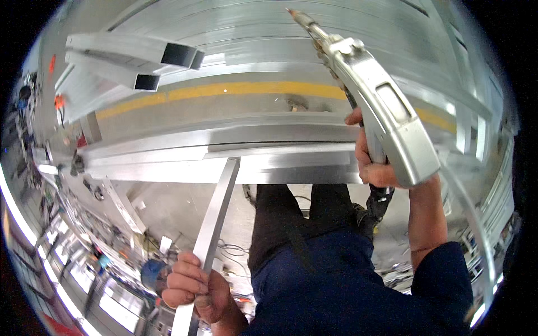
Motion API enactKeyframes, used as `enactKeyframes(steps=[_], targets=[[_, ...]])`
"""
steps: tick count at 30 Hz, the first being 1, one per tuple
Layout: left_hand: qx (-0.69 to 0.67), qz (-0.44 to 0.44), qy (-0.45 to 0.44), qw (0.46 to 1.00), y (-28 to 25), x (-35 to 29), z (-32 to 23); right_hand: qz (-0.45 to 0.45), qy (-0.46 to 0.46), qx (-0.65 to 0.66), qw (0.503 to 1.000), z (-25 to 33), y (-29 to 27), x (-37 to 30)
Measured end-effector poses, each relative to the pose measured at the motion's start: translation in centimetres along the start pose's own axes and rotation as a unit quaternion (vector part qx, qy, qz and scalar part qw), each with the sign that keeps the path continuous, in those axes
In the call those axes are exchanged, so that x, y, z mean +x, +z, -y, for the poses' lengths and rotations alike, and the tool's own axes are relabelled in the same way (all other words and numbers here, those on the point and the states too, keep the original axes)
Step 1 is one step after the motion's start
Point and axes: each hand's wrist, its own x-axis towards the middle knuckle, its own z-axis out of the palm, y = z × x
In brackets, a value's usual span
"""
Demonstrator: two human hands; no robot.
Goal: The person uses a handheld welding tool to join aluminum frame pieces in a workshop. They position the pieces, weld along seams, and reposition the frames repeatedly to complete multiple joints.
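Observation:
My right hand (374, 168) is wrapped round the grip of a silver handheld laser welding gun (392, 120). The gun's copper-coloured nozzle points up and away, toward the far side. In the lower left my left hand (190, 285) is closed round a slim, straight metal bar (216, 215). The bar's far end meets the near face of a long metal beam (291, 167) lying crosswise in front of me; whether it touches cannot be told. A pale hose or cable (473, 215) runs down from the gun's rear past my right arm.
Two rectangular metal tubes (120, 46) with open ends lie at the far left. Beyond the beam a yellow line (241, 89) crosses the grey floor. Long metal sheets or profiles (241, 28) fill the far side. Loose cables (232, 247) and clutter lie on the lower left.

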Motion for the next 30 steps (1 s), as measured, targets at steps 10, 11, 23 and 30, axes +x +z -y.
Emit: enactKeyframes(steps=[10, 11, 23, 30], targets=[[0.065, -0.141, -0.043, 0.987, -0.6, -6.2, 0.7, 0.213, 0.042, -0.176, 0.96, -2.5, -0.1, 2.4], [0.073, -0.151, -0.051, 0.985, -0.9, -6.8, 0.8, 0.216, 0.078, -0.165, 0.959, -2.9, 0.4, 1.8], [0.082, -0.153, -0.077, 0.982, -3.5, -11.8, 2.0, 0.142, 0.117, -0.382, 0.906, 0.6, 4.4, 0.3], [0.034, -0.153, -0.041, 0.987, -4.2, -12.2, 3.0, 0.217, 0.108, -0.443, 0.863, 0.6, 7.1, 1.1]])
